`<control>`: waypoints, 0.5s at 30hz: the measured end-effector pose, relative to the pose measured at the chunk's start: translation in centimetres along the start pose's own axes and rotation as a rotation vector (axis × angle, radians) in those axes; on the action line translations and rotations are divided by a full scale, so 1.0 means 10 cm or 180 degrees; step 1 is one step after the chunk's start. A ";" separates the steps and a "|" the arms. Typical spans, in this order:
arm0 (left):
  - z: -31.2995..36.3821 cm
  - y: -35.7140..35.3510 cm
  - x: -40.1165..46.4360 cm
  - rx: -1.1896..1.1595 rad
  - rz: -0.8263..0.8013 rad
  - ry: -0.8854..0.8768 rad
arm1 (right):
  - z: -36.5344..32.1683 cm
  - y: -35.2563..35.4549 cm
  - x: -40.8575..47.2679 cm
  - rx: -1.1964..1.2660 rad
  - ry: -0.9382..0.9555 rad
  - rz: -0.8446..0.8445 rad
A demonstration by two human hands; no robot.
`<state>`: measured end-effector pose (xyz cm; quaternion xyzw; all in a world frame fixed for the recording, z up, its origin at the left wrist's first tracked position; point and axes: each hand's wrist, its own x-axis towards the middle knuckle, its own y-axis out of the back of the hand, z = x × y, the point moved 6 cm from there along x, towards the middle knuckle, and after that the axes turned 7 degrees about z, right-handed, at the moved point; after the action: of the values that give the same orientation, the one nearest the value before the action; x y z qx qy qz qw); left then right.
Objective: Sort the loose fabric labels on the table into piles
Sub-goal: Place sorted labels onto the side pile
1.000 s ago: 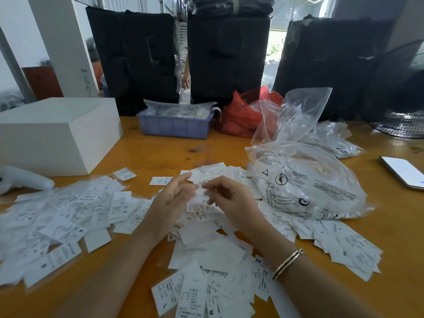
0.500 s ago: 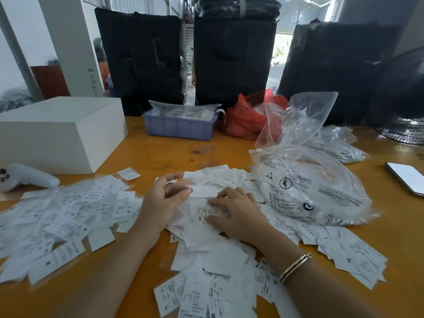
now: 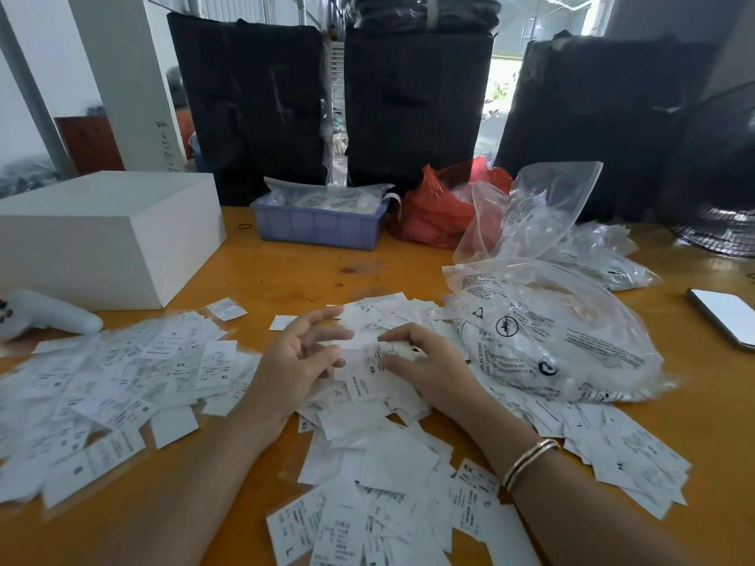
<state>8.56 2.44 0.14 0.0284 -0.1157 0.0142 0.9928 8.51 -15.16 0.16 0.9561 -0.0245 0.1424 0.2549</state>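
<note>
1. Labels lie nearest the camera in a loose white heap on the wooden table, between the two forearms; printed sizes such as L and XS face up at odd angles, so this heap looks unsorted.

2. Just beyond it, the right hand, which lay flat on the heap half a second ago, now has its fingers curled, pinching one small label at its fingertips. A longer slip marked XS lies under that hand's thumb side; I cannot tell whether it is held too.

3. The left hand, closed toward a slip a moment ago, has opened: its fingers are spread and relaxed, gripping nothing, hovering over the heap's left edge.

4. My reading: one label has just been picked out and is being checked for its size mark, and the left hand is free to take it or fetch another.

5. To the left, a second spread of labels holds XL and EX slips, so it probably serves as a destination pile, though it looks far from tidy.

6. To the right sits a clear plastic bag stuffed with more white pieces, touching the heap's edge.

7. Farther back stand a white box and a blue tray.
</note>
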 end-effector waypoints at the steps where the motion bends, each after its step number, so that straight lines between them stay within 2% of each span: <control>1: 0.00 -0.01 0.00 0.0018 0.0029 0.0017 | 0.00 -0.01 0.01 -0.0135 0.0024 0.0029; 3: 0.00 0.01 0.00 0.0108 0.0140 0.0050 | 0.00 -0.01 0.03 -0.0228 0.0094 0.0092; 7: -0.01 0.04 0.01 0.0056 0.0302 0.0149 | -0.04 0.04 0.00 0.0148 0.0245 0.0280; 12: 0.00 -0.01 -0.02 0.0026 0.0286 0.0148 | -0.16 0.07 -0.04 0.0125 0.0778 0.0714; 15: 0.02 -0.06 -0.05 0.0079 0.0265 0.0010 | -0.18 -0.02 -0.05 0.0352 0.0736 0.0423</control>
<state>8.09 1.81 0.23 0.0358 -0.1150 0.0569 0.9911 7.56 -14.15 1.44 0.9422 -0.0503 0.2693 0.1929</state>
